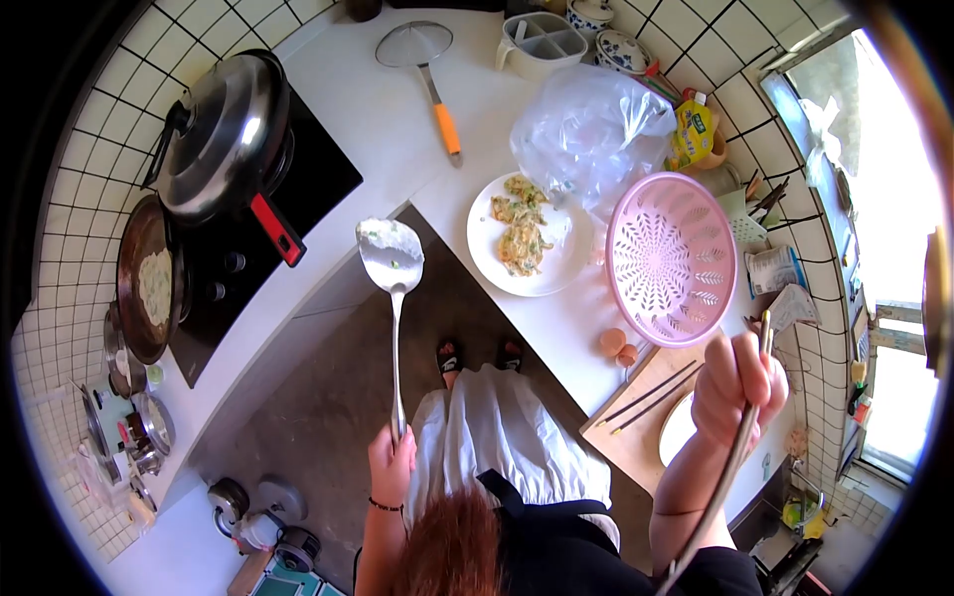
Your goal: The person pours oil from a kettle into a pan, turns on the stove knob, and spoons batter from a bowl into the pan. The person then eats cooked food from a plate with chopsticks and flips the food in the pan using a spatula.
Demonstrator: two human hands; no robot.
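Note:
My left hand (392, 463) is closed round the handle of a metal wok spatula (397, 318). Its blade points away from me over the floor, smeared with white batter and green bits. On the right, my right hand (733, 389) is raised with its fingers wrapped round a long, thin, brownish rod (717, 497) that runs back toward the camera; its kind is unclear. Below that hand are a wooden cutting board (636, 402), a pair of dark chopsticks (651, 399) and a partly hidden white plate (678, 429). A pale green-flecked pancake (156, 286) lies in the frying pan (132, 253) at left.
A lidded pan (221, 139) with a red handle sits on the black cooktop (323, 177). The counter holds a strainer (433, 89), a plate (487, 270) of fried pieces, a plastic bag (591, 124), a pink colander (656, 258) and eggshells (613, 343).

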